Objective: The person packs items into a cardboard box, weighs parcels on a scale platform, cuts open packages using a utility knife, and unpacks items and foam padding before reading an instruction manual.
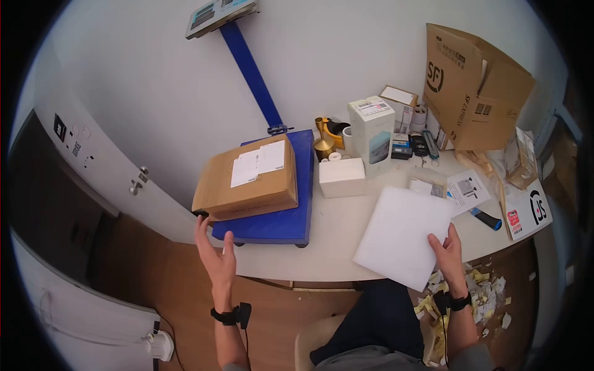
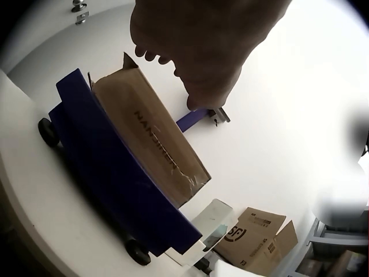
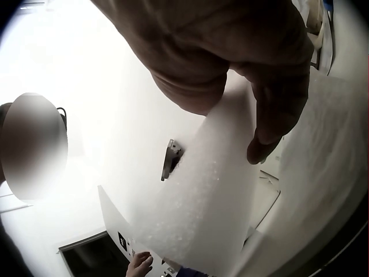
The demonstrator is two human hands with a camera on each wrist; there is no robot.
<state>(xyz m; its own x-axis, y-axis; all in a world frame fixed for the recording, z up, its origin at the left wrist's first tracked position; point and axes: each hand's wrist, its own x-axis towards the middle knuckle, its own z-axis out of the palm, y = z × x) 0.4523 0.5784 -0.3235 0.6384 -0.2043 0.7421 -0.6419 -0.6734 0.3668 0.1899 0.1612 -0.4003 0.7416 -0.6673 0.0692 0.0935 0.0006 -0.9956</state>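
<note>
My right hand point(image 1: 450, 256) pinches the right edge of a flat white foam sheet point(image 1: 401, 232), thumb on its upper face. The sheet lies tilted over the front of the table, one corner past the edge. In the right wrist view, the foam sheet point(image 3: 202, 190) shows edge-on between thumb and fingers. My left hand point(image 1: 218, 263) is raised with fingers extended, holding nothing, just in front of a taped cardboard box point(image 1: 213, 179). That box carries a white label point(image 1: 258, 164) and rests on a blue platform scale point(image 1: 291, 227).
Behind the foam stand a small white box point(image 1: 342, 179), a tall white box point(image 1: 374, 139) and a large open SF carton point(image 1: 464, 93). A blue-black handled tool point(image 1: 486, 218) lies at the right. Paper scraps point(image 1: 489, 297) litter the floor; a door point(image 1: 117, 161) stands left.
</note>
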